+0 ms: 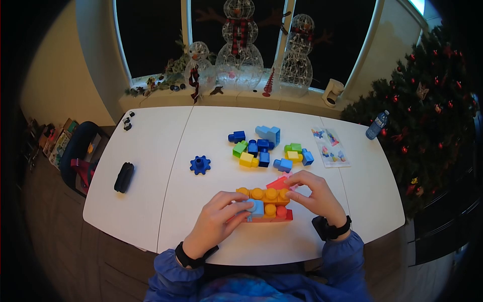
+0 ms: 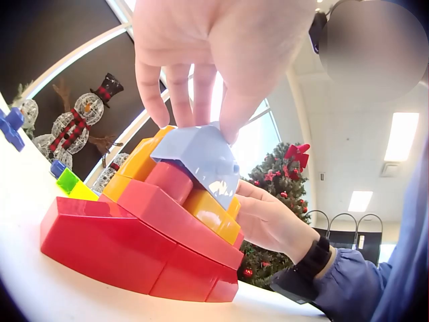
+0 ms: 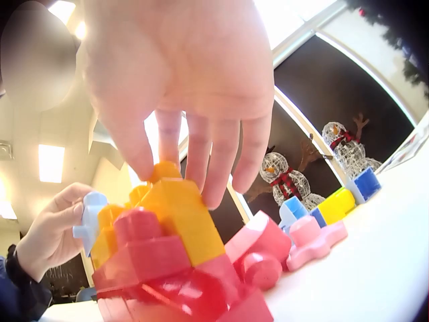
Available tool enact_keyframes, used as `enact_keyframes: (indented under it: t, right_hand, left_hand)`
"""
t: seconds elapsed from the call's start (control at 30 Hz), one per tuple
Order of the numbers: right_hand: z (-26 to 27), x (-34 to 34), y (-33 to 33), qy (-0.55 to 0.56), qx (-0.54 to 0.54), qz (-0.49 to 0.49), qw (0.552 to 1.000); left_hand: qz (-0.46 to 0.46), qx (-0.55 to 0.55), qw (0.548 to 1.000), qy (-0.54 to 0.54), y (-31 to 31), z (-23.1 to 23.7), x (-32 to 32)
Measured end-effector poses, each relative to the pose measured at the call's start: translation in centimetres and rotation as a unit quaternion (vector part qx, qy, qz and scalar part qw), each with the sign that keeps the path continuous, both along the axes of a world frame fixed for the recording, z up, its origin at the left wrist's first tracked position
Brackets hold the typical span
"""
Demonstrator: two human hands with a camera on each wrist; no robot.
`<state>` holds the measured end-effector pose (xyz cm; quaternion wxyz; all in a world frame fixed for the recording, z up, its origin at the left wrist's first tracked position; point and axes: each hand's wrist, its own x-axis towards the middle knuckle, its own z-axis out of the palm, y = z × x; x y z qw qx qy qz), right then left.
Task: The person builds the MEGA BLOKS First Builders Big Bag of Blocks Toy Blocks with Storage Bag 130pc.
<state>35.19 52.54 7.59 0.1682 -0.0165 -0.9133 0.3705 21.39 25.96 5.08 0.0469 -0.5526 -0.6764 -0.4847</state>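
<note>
The left hand (image 1: 214, 221) pinches a light-blue block (image 1: 256, 208) at the left end of the stack (image 1: 270, 210) on the table (image 1: 136, 216), while the right hand (image 1: 319, 194) grips an orange block (image 3: 191, 218) opposite.

From here, dark windows (image 1: 334, 40) stand at twelve o'clock, three wire snowmen (image 1: 231, 65) lined along the sill (image 1: 302, 103). A decorated Christmas tree (image 1: 417, 95) fills two o'clock. At nine, a dark blue chair (image 1: 75, 158) sits beside the white bench (image 1: 138, 216); a beige wall (image 1: 55, 70) rises at ten, brownish floor (image 1: 55, 241) at eight. Ceiling lights (image 2: 402, 137) glow overhead.
</note>
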Motion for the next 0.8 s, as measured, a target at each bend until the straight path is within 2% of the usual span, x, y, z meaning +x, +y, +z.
enact_keyframes:
  t: [0.17, 0.27, 0.37, 0.47, 0.57, 0.67, 0.8]
  right_hand:
    - [0.3, -2.7, 3.2, 0.027, -0.018, -0.04, 0.999]
    - [0.0, -3.6, 4.6, 0.005, 0.004, -0.043, 0.999]
    - [-0.8, -4.1, 6.1, -0.076, 0.03, -0.048, 0.995]
    - [-1.5, -3.9, 5.9, -0.134, 0.068, 0.027, 0.988]
    - [-3.4, -4.0, 5.9, -0.116, 0.13, 0.088, 0.981]
    - [-4.0, -4.1, 5.2, -0.172, 0.162, 0.05, 0.97]
    - [-4.7, -4.4, 5.2, -0.176, 0.175, 0.058, 0.967]
  left_hand:
    - [0.002, 0.0, 1.0, 0.003, 0.0, 0.0, 0.0]
    - [0.002, -0.003, 1.0, -0.008, -0.1, -0.1, 0.1]
    - [0.0, -0.001, 1.0, -0.014, -0.1, -0.2, 0.0]
    - [-0.001, 0.0, 1.0, -0.013, -0.1, -0.2, -0.1]
    - [-0.001, 0.0, 1.0, -0.01, -0.1, -0.2, -0.1]
    - [-0.001, -0.001, 1.0, -0.01, -0.1, -0.2, -0.1]
    - [0.002, -0.004, 1.0, -0.005, -0.1, -0.3, -0.1]
